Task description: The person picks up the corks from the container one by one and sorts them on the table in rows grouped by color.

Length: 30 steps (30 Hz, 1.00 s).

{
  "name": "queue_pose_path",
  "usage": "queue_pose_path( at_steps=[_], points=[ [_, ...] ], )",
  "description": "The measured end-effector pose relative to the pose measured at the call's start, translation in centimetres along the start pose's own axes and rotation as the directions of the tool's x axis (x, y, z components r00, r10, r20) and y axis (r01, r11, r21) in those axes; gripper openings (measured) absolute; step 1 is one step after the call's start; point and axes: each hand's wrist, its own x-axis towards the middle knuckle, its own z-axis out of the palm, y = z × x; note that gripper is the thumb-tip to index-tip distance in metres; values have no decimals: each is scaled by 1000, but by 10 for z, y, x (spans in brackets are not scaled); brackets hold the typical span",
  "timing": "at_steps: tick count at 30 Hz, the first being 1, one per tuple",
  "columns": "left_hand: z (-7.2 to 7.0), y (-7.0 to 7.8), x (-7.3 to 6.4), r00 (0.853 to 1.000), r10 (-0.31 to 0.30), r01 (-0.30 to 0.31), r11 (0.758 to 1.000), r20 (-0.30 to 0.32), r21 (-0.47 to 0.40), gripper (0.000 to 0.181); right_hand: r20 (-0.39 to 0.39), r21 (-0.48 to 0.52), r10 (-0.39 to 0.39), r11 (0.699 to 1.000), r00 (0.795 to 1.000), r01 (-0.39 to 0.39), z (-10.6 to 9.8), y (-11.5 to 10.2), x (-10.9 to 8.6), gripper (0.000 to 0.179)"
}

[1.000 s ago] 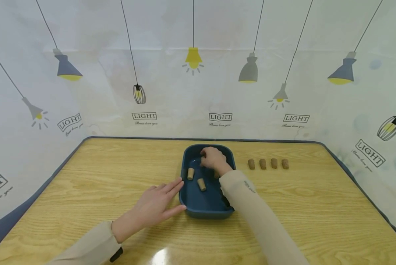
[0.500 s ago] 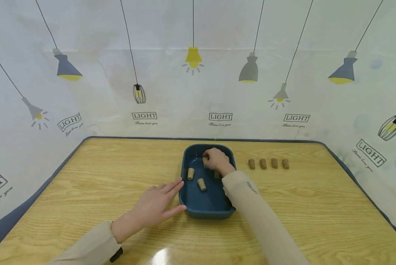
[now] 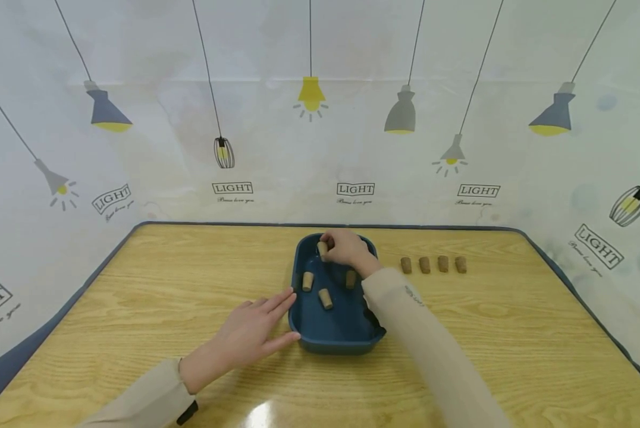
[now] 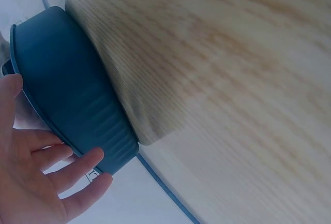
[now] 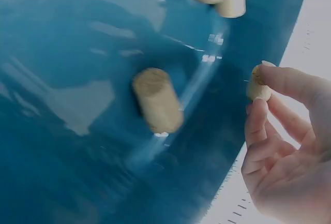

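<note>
My right hand (image 3: 345, 246) pinches a cork stopper (image 3: 322, 251) between thumb and fingers over the far end of a dark blue plastic basin (image 3: 336, 343). In the right wrist view the pinched cork (image 5: 257, 85) shows between the thumb and fingertips, near the basin's wall. Three more corks lie inside: one on the left (image 3: 308, 281), one nearer the middle (image 3: 325, 298), one on the right (image 3: 350, 279) below the wrist. My left hand (image 3: 245, 331) has its fingers extended, fingertips touching the basin's left rim; the left wrist view shows the fingers spread beside the wall.
A row of several corks (image 3: 424, 265) stands on the wooden table (image 3: 191, 285), to the right of the basin. Behind the table hangs a pale backdrop (image 3: 277, 148) printed with lamps. A dark edge runs along the table's back and sides.
My right hand has lifted the cork from the basin's floor, up and slightly left toward the far end. The right-hand cork inside shows more fully. The left hand has not moved.
</note>
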Motion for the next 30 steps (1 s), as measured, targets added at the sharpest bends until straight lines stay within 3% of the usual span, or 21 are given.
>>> queue_pose_path(
  at_steps=[5,13,30],
  points=[
    [1,-1,0,1000,1,-1,1000,-2,5,70,41,37,-57,998,998,56,-15,-6,-2,43],
    [2,-1,0,1000,-2,2,1000,3,20,71,38,31,-145,989,989,144,-33,-4,-9,40],
    [2,-1,0,1000,-4,4,1000,4,16,71,42,37,-251,968,967,249,-50,31,-47,38]
  ],
)
